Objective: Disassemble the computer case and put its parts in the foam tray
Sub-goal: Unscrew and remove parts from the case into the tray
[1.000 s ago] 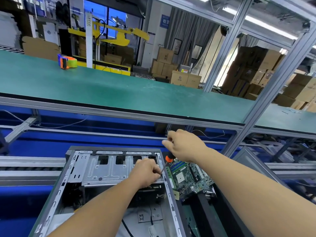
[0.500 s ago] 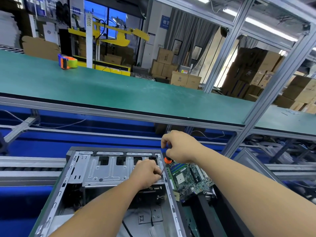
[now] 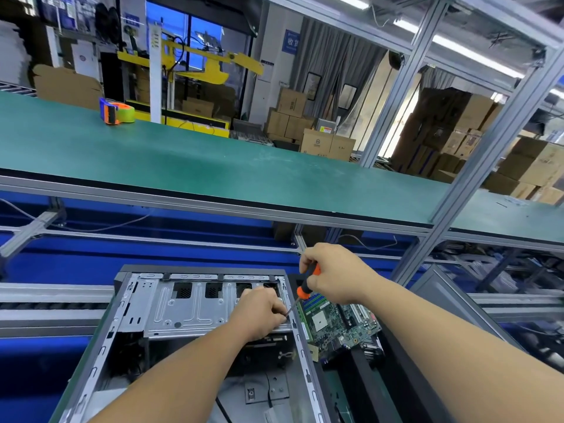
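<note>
The open computer case (image 3: 128, 334) lies on its side at the bottom centre, its silver drive cage (image 3: 189, 306) across the top. My right hand (image 3: 338, 274) grips the orange and black handle of a screwdriver (image 3: 303, 290), whose shaft slants down to the cage's right end. My left hand (image 3: 262, 312) rests curled on that end and pinches the shaft near its tip. A green motherboard (image 3: 335, 325) lies in the black foam tray (image 3: 393, 380) just right of the case.
A green-topped shelf (image 3: 213, 166) runs across above the work area, with a tape dispenser (image 3: 116, 112) at its far left. An aluminium frame post (image 3: 500, 129) rises at the right. Blue conveyor surface (image 3: 91, 264) and rails lie behind the case. Stacked cardboard boxes (image 3: 305, 129) fill the background.
My right hand has shifted slightly on the screwdriver handle, more of the orange grip now showing. My left hand stays at the drive cage's right end.
</note>
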